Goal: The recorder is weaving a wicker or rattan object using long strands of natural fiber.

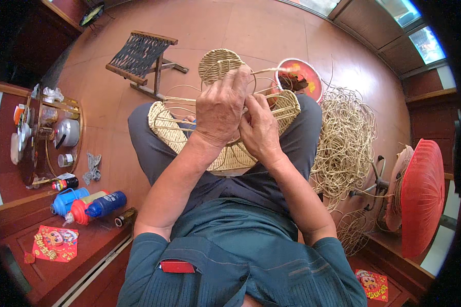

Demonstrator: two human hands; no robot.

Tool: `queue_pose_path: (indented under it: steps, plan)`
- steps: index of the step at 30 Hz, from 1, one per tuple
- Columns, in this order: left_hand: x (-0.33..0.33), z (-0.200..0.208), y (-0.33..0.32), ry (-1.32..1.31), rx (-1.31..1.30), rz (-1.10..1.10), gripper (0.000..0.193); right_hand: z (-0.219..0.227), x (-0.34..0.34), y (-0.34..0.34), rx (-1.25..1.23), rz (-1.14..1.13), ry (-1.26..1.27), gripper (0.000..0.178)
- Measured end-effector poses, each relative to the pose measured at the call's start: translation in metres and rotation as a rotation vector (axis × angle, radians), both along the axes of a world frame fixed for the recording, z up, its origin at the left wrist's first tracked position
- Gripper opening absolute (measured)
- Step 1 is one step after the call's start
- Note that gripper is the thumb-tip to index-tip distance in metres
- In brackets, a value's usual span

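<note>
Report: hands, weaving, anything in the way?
Left hand's grip, right hand's grip together over woven cord piece, partly hiding it. Tangled cord heap aside, right.

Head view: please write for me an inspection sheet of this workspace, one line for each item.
Surface: reddish-brown floor, faint seams visible.
Work things: woven straw-coloured piece over the lap; tangled cord pile on the floor at right.
Clutter: dark-blue bottle, light-blue container and crumpled grey wrapping at left.
Hands: left hand and right hand close together at the woven piece; exact grips partly hidden.
Cables: nothing seen.
Surroundings: folding stool ahead, red bowl beyond the right knee.
</note>
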State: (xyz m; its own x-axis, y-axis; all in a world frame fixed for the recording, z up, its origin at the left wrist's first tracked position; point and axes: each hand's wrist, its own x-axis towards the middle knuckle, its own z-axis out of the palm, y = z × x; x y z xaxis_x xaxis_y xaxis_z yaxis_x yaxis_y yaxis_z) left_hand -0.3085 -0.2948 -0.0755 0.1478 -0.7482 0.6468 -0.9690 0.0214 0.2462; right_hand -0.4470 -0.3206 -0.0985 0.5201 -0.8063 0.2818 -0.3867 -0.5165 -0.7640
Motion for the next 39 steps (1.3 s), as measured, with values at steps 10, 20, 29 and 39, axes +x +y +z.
queue_pose_path:
  steps: [10, 20, 29, 39]
  plan:
    - [0.011, -0.012, 0.001, 0.088, -0.080, -0.202, 0.029, -0.003, 0.000, 0.002, 0.075, -0.013, -0.073, 0.023]
    - [0.015, -0.022, 0.028, 0.301, -0.165, -0.128, 0.029, -0.006, 0.002, 0.004, 0.029, -0.066, -0.157, 0.044]
    - [0.043, -0.010, 0.077, 0.539, -0.040, 0.107, 0.024, -0.009, -0.001, 0.008, -0.464, -0.074, -0.032, 0.059]
    - [0.093, 0.016, 0.050, 1.403, -0.069, -0.203, 0.042, -0.018, 0.009, 0.017, -0.536, 0.009, 0.208, 0.074]
